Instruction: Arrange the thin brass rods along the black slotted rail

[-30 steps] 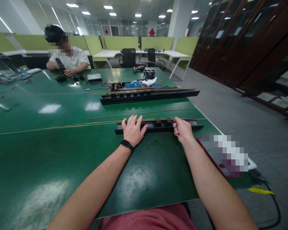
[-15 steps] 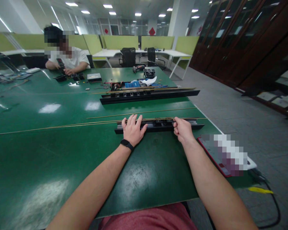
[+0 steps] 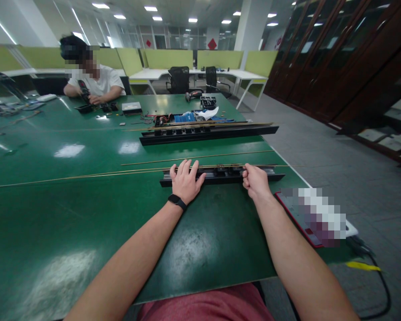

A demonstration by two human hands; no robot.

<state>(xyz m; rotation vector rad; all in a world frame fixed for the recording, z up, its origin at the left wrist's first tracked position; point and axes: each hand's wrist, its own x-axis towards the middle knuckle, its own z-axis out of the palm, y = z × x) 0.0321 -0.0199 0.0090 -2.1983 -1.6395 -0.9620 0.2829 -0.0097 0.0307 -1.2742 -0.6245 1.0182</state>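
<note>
A black channel-shaped rail (image 3: 217,180) with small black parts in its groove lies across the table in front of me. Long thin brass-coloured rods (image 3: 87,175) run along its far side and stretch well past its left end. My left hand (image 3: 187,182) rests spread over the rail's left part, fingers apart on its far edge and the rods. At the right part, my right hand (image 3: 255,180) is closed in a pinch at a thin brass rod on the rail's far edge; the fingertips' grip is partly hidden. Another brass rod (image 3: 234,154) lies on the table just behind.
Farther back on the green table (image 3: 103,227) is a second black rail (image 3: 214,134) with rods and blue parts. A power drill (image 3: 193,96) lies beyond. A co-worker (image 3: 96,84) sits at the back left. A red-edged tablet-like device (image 3: 297,218) lies right of my arm.
</note>
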